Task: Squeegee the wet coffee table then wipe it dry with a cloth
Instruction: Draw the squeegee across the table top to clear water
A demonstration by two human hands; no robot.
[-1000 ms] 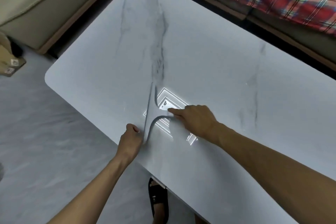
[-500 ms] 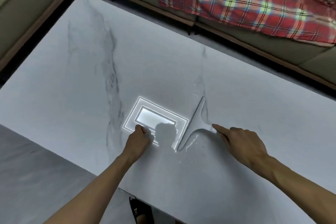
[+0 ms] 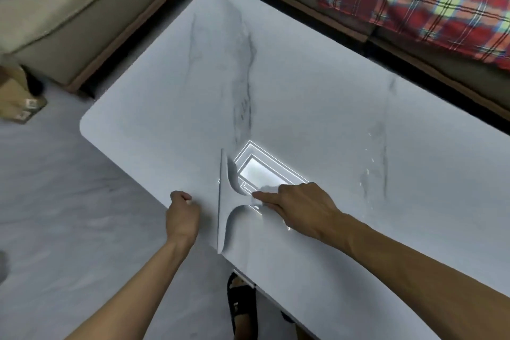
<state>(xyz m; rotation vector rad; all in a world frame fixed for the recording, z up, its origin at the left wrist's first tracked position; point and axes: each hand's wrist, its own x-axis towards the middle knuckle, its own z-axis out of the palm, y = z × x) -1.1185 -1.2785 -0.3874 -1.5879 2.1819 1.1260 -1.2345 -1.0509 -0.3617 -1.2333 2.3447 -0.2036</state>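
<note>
Close to the near-left edge of the coffee table [image 3: 303,85], our right hand [image 3: 300,207] grips the squeegee [image 3: 226,201] by its handle, forefinger laid along it, blade on the marble top; just left, our left hand [image 3: 182,215] is curled, apparently around nothing

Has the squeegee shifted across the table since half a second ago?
Yes: the squeegee went left, from the faint marble vein to below the dark vein.
</note>
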